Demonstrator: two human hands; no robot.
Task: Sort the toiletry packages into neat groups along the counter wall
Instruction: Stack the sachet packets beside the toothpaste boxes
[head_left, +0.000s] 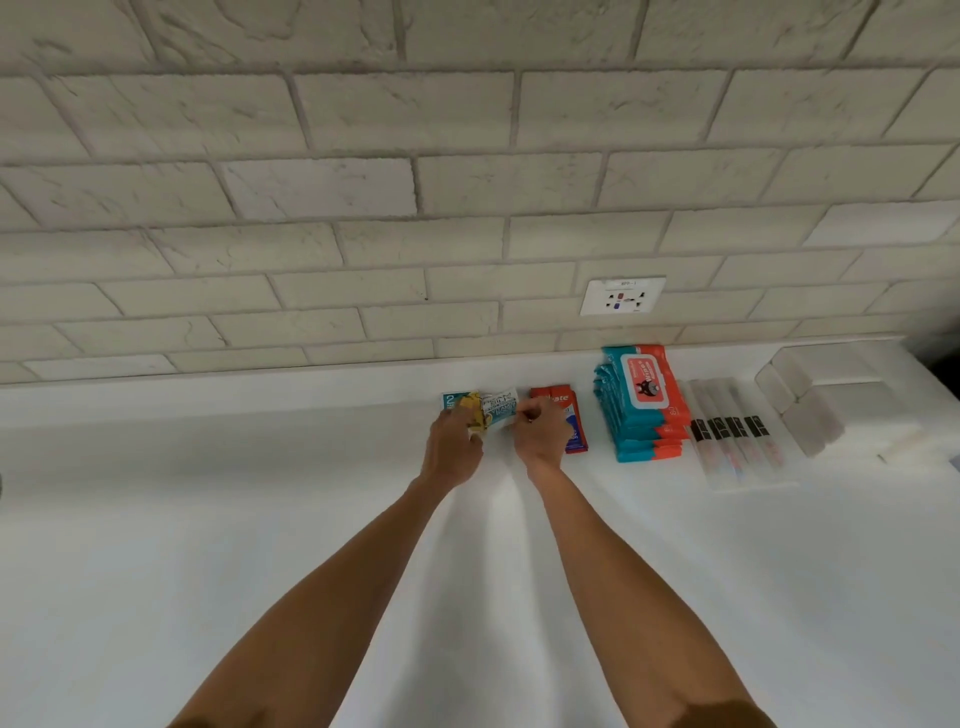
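Both hands are out at the back of the white counter (260, 519), near the wall. My left hand (451, 447) and my right hand (540, 434) together grip a small stack of blue, white and yellow sachets (493, 408). Just right of them lie red toothpaste boxes (558, 397), partly under my right hand. Further right stands a stack of teal and orange wet wipe packs (641, 402). Beside that lies a row of clear toothbrush packages (737, 441).
White soap-like blocks (810, 400) sit at the far right of the counter. A wall socket (622, 296) is set in the white brick wall above the wipes.
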